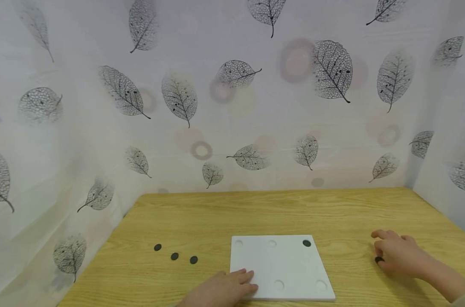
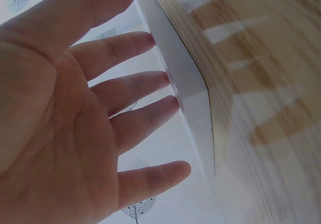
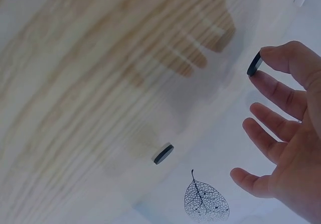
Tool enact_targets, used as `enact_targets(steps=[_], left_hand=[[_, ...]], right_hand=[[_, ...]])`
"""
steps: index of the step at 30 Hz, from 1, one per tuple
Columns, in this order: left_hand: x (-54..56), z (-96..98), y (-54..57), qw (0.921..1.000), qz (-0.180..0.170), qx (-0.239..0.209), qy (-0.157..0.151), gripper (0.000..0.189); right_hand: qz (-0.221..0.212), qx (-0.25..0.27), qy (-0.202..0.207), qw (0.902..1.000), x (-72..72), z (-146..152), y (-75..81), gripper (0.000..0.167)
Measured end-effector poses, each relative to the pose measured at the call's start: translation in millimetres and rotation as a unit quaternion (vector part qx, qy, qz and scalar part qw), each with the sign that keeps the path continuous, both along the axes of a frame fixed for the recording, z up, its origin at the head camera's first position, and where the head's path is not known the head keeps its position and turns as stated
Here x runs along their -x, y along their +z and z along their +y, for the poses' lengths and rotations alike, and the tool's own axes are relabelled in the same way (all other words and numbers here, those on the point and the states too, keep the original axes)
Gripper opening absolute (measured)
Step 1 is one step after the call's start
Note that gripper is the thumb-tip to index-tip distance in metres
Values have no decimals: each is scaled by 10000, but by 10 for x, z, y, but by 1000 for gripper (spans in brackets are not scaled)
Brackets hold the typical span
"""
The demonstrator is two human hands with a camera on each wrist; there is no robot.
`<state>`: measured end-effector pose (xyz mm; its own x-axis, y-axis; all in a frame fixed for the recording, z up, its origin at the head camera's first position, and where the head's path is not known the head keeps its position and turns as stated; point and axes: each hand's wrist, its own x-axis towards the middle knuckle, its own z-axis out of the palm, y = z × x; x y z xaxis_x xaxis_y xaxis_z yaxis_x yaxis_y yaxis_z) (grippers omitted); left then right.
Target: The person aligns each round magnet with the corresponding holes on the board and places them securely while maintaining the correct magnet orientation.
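Observation:
A white board (image 1: pixel 272 266) with shallow round recesses lies on the table. One black disc (image 1: pixel 306 243) sits in its far right recess. My left hand (image 1: pixel 226 288) rests on the board's near left corner with fingers spread; in the left wrist view the fingertips (image 2: pixel 173 103) touch the board. To the right of the board, my right hand (image 1: pixel 401 256) pinches a black disc (image 3: pixel 255 64) between thumb and forefinger, just above the table; its other fingers are apart. Another black disc (image 3: pixel 163 153) lies on the table near that hand, seen in the right wrist view.
Three black discs (image 1: pixel 174 256) lie in a slanting row on the wooden table (image 1: pixel 201 213), left of the board. A pale curtain (image 1: pixel 225 106) with a leaf print hangs behind the table and along both sides.

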<state>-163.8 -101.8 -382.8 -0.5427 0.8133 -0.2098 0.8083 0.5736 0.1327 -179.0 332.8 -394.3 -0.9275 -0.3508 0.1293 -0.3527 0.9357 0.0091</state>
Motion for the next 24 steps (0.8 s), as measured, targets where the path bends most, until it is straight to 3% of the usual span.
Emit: enact_targets(steps=[24], left_hand=[[-1, 2, 0, 9999, 115, 44, -84, 56]], right_hand=[[-55, -7, 237, 9997, -22, -273, 60, 31]])
